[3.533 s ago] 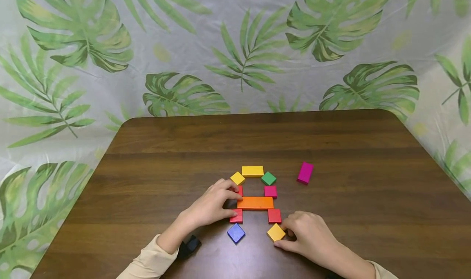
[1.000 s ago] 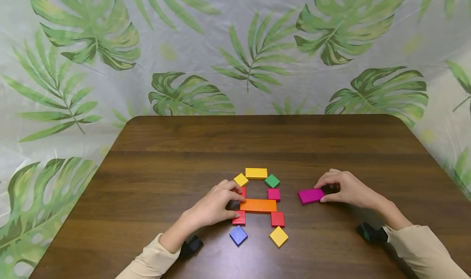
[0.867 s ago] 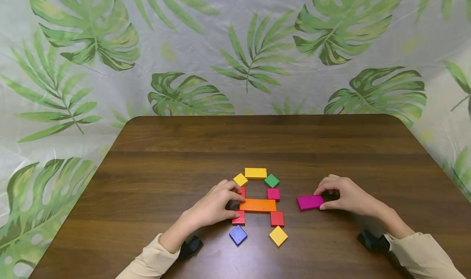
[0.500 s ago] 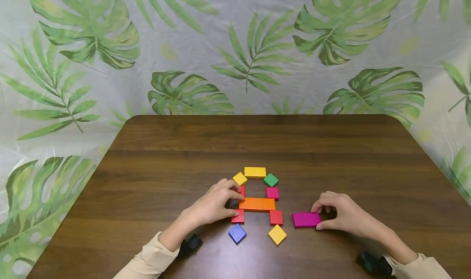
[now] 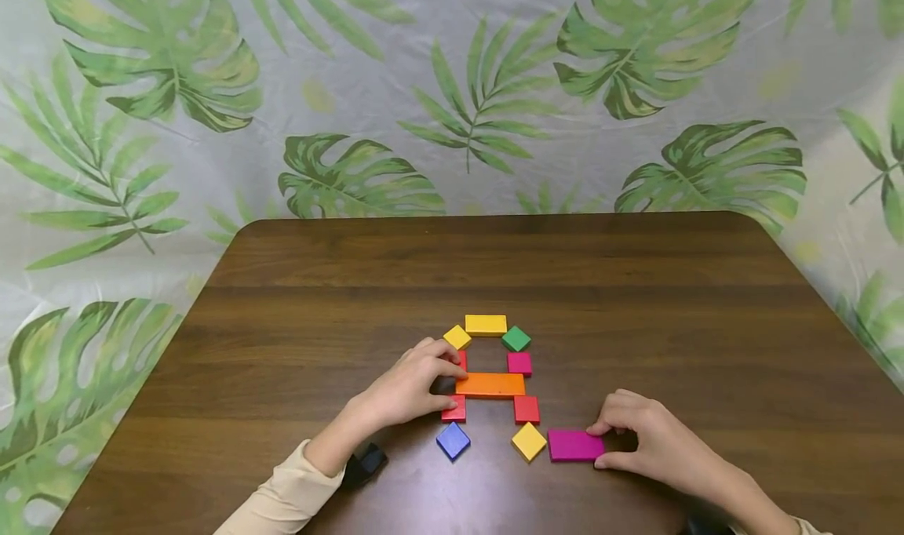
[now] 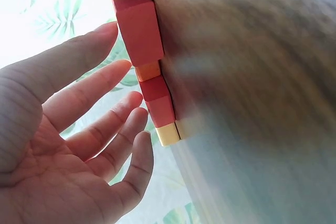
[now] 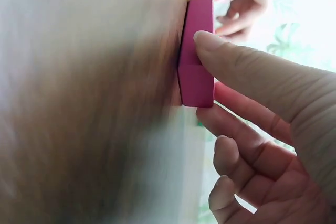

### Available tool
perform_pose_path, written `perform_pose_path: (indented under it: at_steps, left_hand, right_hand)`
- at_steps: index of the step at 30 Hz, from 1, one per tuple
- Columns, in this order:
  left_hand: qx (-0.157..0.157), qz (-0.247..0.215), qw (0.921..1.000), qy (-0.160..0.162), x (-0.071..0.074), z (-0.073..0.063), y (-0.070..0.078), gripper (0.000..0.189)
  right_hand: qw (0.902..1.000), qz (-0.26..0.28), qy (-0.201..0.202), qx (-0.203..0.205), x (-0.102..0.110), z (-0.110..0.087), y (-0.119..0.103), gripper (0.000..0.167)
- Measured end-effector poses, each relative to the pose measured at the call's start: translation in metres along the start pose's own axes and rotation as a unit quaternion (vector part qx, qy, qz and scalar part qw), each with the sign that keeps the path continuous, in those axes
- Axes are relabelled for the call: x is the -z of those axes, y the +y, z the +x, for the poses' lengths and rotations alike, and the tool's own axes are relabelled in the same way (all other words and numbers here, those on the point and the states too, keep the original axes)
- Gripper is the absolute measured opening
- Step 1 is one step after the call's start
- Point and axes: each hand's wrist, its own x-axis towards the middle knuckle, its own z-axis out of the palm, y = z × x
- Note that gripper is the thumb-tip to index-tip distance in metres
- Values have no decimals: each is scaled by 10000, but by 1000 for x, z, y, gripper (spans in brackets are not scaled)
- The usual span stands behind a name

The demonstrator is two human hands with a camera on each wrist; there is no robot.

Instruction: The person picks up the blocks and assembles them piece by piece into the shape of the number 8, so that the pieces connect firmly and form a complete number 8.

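Behind the brown table (image 5: 636,300), leaf-print cloth (image 5: 353,88); hands: right (image 5: 653,441) pinches magenta block (image 5: 575,445), left (image 5: 406,390) relaxed.

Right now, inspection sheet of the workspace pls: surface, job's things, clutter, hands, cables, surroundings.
Surface: dark wood table, rounded far corners.
Job's things: magenta block flat beside the yellow diamond; whether they touch, cannot tell. Flat block figure: orange bar, yellow bar, green block, blue block, red blocks.
Clutter: nothing seen.
Hands: right hand pinches the magenta block's end; left hand rests at the figure's left edge, fingers relaxed.
Cables: nothing seen.
Surroundings: leaf-print sheet behind the table.
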Motion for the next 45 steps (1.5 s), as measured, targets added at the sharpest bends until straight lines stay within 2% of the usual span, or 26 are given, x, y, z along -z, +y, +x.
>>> perform_pose_path:
  at_steps: [7, 15, 20, 26, 33, 36, 40, 45]
  left_hand:
    - [46, -36, 10000, -76, 0, 0, 0, 31]
    - [28, -10, 10000, -83, 2, 0, 1, 31]
    - [26, -14, 10000, -80, 2, 0, 1, 31]
    - [35, -1, 10000, -86, 2, 0, 1, 32]
    - [59, -13, 9999, -84, 1, 0, 0, 32]
    - [59, -24, 9999, -100, 1, 0, 0, 32]
    - [46, -14, 9999, -120, 1, 1, 0, 32]
    - [-2, -12, 10000, -89, 2, 0, 0, 31]
  right_hand:
    - [9969, -587, 40, 521, -5, -2, -12, 31]
    - [9908, -751, 51, 1128, -8, 0, -20, 26]
    - [9897, -727, 49, 1236, -10, 1, -22, 27]
    - [9887, -665, -208, 1331, -13, 3, -31, 33]
    - [9831, -806, -362, 1605, -28, 21, -49, 28]
    - [9817, -1001, -496, 1542, -34, 30, -57, 24]
    - [9817, -1256, -774, 1203, -39, 40, -65, 23]
    - [9807, -1488, -581, 1124, -45, 49, -68, 26]
